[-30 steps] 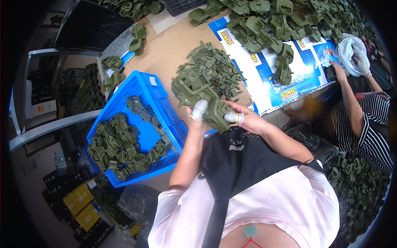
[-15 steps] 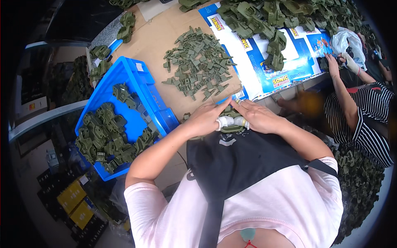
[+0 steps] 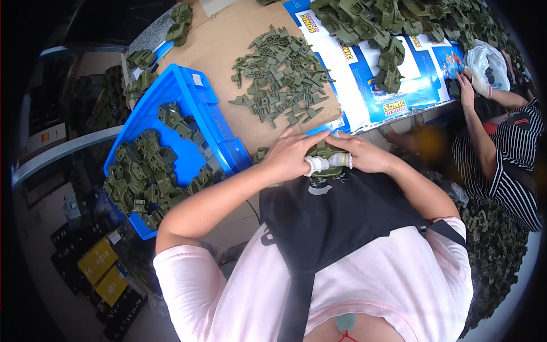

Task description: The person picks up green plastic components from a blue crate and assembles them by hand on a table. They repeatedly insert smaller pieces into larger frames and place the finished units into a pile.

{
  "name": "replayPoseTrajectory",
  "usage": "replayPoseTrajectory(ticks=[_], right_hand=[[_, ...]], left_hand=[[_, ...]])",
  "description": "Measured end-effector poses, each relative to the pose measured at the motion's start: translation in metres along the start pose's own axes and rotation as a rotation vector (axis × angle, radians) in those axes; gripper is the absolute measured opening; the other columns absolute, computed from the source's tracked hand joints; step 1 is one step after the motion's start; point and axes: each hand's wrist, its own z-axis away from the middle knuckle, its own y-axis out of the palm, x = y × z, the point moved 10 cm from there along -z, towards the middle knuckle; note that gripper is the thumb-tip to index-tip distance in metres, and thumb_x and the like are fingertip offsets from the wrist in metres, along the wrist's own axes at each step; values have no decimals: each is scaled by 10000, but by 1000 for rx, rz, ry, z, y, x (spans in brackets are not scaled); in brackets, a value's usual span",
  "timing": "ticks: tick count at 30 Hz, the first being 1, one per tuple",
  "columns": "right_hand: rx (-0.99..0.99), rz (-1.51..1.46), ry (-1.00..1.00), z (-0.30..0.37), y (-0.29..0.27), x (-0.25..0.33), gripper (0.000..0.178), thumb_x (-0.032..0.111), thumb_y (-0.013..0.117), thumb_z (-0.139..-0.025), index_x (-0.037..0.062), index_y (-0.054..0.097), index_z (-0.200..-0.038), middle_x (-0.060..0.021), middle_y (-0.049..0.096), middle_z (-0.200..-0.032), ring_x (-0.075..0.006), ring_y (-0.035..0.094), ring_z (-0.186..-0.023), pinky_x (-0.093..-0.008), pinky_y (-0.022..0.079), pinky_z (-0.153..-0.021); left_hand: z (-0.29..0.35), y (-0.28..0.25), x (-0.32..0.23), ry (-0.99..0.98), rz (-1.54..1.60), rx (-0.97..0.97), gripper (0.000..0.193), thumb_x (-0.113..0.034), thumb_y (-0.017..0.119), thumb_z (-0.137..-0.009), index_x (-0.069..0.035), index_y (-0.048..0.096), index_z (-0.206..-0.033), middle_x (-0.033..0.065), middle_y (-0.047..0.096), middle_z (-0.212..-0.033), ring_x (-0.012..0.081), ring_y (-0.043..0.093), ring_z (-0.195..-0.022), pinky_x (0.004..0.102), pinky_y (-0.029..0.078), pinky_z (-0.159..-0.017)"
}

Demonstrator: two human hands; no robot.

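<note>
My left hand (image 3: 289, 155) and my right hand (image 3: 367, 154) meet at the table's near edge, in front of a black apron (image 3: 342, 211). Between them is a dark green moulded plastic part (image 3: 326, 149), gripped from both sides with the fingers over its far side. Both thumbs wear whitish wraps and press close together on the near side. Much of the part is covered by my hands, so its full shape is hidden. Just beyond my fingers lies a heap of small green plastic pieces (image 3: 282, 77) on brown cardboard (image 3: 228, 43).
At the left, a blue plastic crate (image 3: 196, 94) holds several larger green parts (image 3: 142, 171). More green parts (image 3: 393, 23) are piled on printed blue-and-white sheets (image 3: 364, 85). On the right, a person in a striped top (image 3: 493, 154) works beside a clear plastic bag (image 3: 487, 65).
The view has shifted slightly, so the table appears a little higher and further right. My left fingers have slid forward over the part; both hands keep hold of it.
</note>
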Motion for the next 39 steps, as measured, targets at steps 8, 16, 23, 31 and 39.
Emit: replayPoseTrajectory(ticks=[8, 16, 23, 31, 39], right_hand=[[11, 62, 48, 10, -19, -18, 634, 294, 583, -823, 28, 321, -1336, -210, 439, -1250, -342, 410, -1175, -372, 323, -985], [-70, 280, -116, -60, -10, 83, 643, 296, 629, -775, 68, 347, -1306, -193, 557, -999, -351, 514, -1013, -429, 381, -902], [119, -136, -292, -65, -31, 63, 727, 178, 629, -740, 98, 270, -1368, -163, 445, -1293, -304, 457, -1170, -378, 368, -970], [-159, -235, -353, -65, -87, 75, 718, 117, 623, -762, 116, 256, -1379, -149, 402, -1328, -281, 441, -1182, -368, 364, -970], [-578, -88, -497, -15, -131, 112, 788, 239, 667, -768, 106, 203, -1391, -177, 263, -1379, -315, 276, -1281, -385, 259, -1032]], left_hand=[[57, -13, 79, -198, 824, -239, 913, -115, 767, -657, -108, 225, -1392, 128, 325, -1383, 199, 320, -1266, 306, 254, -1032], [36, -27, 50, -126, 811, -352, 909, -108, 754, -660, -73, 215, -1391, 100, 371, -1346, 205, 402, -1215, 333, 317, -1008], [29, -33, 48, -144, 564, -396, 681, -60, 707, -684, -17, 402, -1291, 118, 556, -1170, 172, 537, -1053, 283, 398, -917], [34, -75, 48, 74, 856, -660, 1019, -132, 727, -676, -58, 26, -1411, 161, 201, -1427, 297, 297, -1270, 390, 272, -1028], [19, -61, 53, -14, 1009, -759, 583, -111, 567, -833, -37, 308, -1350, 126, 446, -1276, 175, 462, -1071, 279, 369, -897]])
